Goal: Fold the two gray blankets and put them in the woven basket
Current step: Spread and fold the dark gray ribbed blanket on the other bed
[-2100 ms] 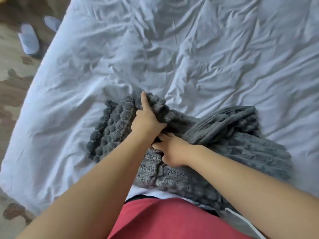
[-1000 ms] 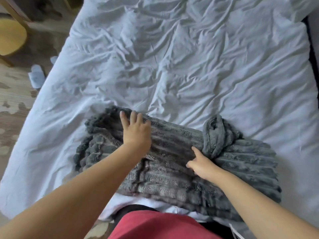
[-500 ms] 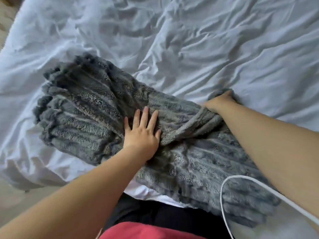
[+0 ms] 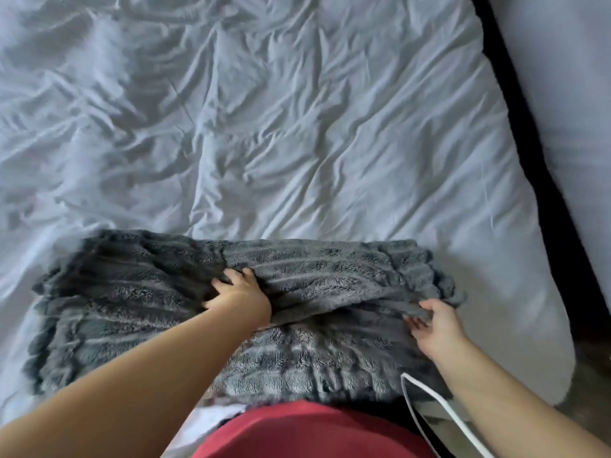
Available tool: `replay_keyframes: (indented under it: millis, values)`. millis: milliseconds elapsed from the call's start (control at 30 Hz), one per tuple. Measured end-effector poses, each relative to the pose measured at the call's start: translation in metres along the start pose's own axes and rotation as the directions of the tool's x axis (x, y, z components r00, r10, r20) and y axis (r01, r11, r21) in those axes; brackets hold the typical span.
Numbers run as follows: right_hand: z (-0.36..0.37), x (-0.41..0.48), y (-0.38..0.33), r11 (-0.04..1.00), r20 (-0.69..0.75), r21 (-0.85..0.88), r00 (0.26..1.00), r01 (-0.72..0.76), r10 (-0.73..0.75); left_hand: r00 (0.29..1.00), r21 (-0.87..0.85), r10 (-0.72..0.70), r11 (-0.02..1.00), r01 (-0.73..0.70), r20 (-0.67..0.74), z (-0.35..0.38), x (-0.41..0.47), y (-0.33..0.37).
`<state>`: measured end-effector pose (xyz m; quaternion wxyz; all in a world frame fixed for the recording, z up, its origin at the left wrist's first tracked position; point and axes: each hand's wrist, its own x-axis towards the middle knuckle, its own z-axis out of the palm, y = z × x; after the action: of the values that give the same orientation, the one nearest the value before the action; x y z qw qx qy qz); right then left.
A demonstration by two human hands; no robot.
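While left hand (image 4: 239, 297) presses flat, fingers spread, right hand (image 4: 433, 327) pinches fold edge of gray blanket (image 4: 139, 312); plush, limp, likely bulky: grip corners.

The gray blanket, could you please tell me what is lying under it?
The gray blanket lies on the wrinkled white sheet. Its top layer covers lower folds, so a second blanket cannot be seen.
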<state>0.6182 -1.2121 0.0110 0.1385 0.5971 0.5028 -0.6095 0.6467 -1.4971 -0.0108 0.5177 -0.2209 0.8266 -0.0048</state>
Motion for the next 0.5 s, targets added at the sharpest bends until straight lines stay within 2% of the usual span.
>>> replay_keyframes:
  millis: [67,133,233,300,367,433,467,500]
  values:
    - [-0.002,0.002,0.009,1.000,-0.010,0.009,1.000,0.005,-0.005,1.000,0.021,0.005,1.000,-0.005,0.005,-0.008,-0.011,0.005]
    - [0.005,0.003,0.003,0.997,-0.017,-0.036,0.998,0.061,-0.062,0.978,-0.019,0.176,0.984,-0.179,-0.114,-0.022,-0.026,0.020]
    - [0.016,-0.006,-0.012,0.995,0.006,-0.038,0.995,0.097,-0.097,0.819,0.007,0.502,0.854,-0.520,-0.278,-0.037,-0.057,0.066]
    - [0.019,-0.018,-0.024,0.985,-0.030,-0.040,0.985,0.169,-0.171,0.736,0.009,0.613,0.770,-0.638,-0.287,-0.039,-0.072,0.094]
    - [0.019,-0.036,-0.037,0.951,0.008,-0.061,0.952,0.304,-0.304,0.738,0.014,0.610,0.773,-0.634,-0.291,-0.038,-0.076,0.109]
    - [0.018,-0.055,-0.044,0.900,0.123,-0.018,0.894,0.435,-0.430,0.727,-0.078,0.558,0.770,-0.634,-0.401,-0.037,-0.074,0.110]
    - [0.016,-0.061,-0.043,0.886,0.162,0.041,0.872,0.462,-0.462,0.687,-0.140,0.525,0.735,-0.664,-0.502,-0.035,-0.075,0.106]
    - [0.013,-0.064,-0.040,0.886,0.175,0.112,0.869,0.449,-0.463,0.614,-0.163,0.499,0.680,-0.715,-0.612,-0.033,-0.076,0.101]
